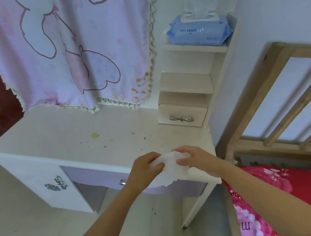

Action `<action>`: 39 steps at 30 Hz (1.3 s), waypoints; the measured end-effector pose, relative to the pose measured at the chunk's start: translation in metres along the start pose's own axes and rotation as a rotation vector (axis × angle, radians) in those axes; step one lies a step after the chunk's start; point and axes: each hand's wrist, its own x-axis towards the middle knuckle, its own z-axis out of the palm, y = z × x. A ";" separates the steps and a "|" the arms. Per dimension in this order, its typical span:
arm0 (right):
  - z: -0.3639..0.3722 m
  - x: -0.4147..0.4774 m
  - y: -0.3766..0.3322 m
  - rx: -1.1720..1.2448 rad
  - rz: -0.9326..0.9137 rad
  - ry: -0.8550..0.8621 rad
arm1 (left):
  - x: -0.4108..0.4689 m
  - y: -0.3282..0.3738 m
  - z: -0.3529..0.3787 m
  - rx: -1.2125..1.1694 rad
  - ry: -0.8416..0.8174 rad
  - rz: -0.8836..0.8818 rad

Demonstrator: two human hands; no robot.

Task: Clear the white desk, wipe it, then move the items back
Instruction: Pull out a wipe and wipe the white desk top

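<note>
The left hand (148, 168) and right hand (196, 160) each pinch the white wipe (171, 171) with curled fingers (152, 156) at its upper edge, over the front edge of the worktop (71, 135) at 5 o'clock; it looks light, limp and tearable, so grip opposite corners.

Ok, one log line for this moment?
left hand, right hand: grip wet wipe | desk: crumbs, unwiped | wipes pack: shelf, open

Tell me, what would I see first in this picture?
The left hand and right hand pinch a white wipe above the front edge of the white desk. Behind hangs a big pink cartoon cloth, and a blue wipes pack sits on the top shelf at right.
</note>
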 end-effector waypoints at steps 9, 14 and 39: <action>-0.027 0.027 0.045 0.099 0.056 0.030 | 0.022 -0.026 0.036 0.004 -0.001 -0.128; -0.101 0.067 0.067 0.021 0.153 0.437 | 0.042 -0.067 0.047 0.163 0.136 -0.275; -0.152 0.170 0.189 -0.728 -0.041 0.247 | 0.081 -0.153 0.032 0.652 0.268 -0.529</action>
